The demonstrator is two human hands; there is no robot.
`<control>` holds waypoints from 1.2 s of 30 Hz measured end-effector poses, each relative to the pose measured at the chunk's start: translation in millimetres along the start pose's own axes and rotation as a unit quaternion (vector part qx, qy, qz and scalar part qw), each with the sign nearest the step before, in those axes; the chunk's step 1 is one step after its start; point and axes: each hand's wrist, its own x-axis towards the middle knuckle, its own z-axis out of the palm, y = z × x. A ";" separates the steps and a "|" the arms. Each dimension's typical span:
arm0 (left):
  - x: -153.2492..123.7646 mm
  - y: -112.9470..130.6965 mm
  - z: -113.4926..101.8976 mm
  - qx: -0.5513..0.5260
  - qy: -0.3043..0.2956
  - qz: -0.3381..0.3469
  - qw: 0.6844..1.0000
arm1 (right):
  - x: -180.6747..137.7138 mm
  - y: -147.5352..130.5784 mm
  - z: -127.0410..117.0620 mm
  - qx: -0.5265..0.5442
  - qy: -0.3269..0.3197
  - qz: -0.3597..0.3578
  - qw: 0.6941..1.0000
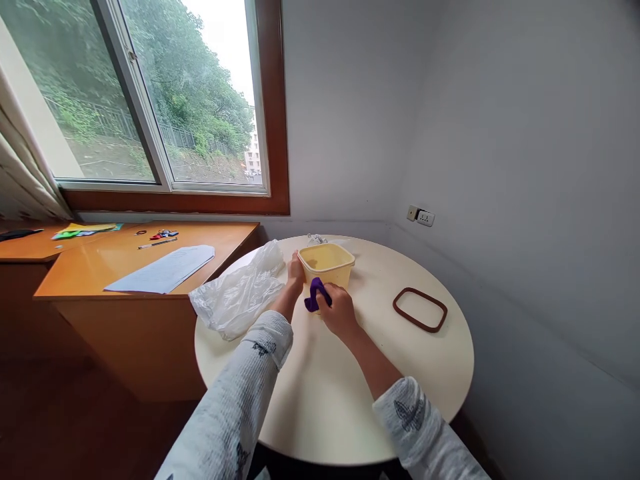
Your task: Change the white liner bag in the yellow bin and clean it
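A pale yellow plastic container, without a lid on it, stands toward the back of the round table. My left hand grips its left side, with the fingers partly hidden behind the wall. In my right hand is a bunched purple cloth, pressed against or just in front of the container's near side. The thumb lies over the cloth and the other fingers curl around it. To the right, apart from both hands, a brown rounded rectangular ring lies flat.
A crumpled clear plastic bag covers the left part of the cream round table. Behind the container sits a small silvery item. At left, an orange wooden desk holds papers, a pen and small objects. Walls close off the back and right.
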 end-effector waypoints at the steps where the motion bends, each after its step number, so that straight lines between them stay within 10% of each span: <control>1: 1.4 -1.6 -2.4 0.031 0.004 0.001 0.999 | -0.3 2.0 -1.0 0.012 -0.003 0.019 1.000; 8: 4.8 -4.2 -8.8 0.277 -0.065 -0.006 0.959 | 2.6 18.5 -15.6 0.112 0.034 0.116 0.986; 16: -17.9 -3.7 -6.3 0.516 -0.152 -0.027 0.843 | 5.4 53.2 -45.3 0.129 0.058 0.225 0.964; 27: -54.8 35.7 -6.8 0.611 -0.407 -0.205 0.647 | -1.3 109.1 -101.8 -0.215 -0.078 0.407 0.884; 31: -75.6 33.1 5.8 0.460 -0.470 -0.218 0.721 | -7.5 120.8 -110.0 -0.249 -0.150 0.456 0.841; 36: -89.0 17.1 15.3 0.268 -0.395 -0.240 0.845 | -9.4 121.9 -110.6 -0.261 -0.202 0.466 0.821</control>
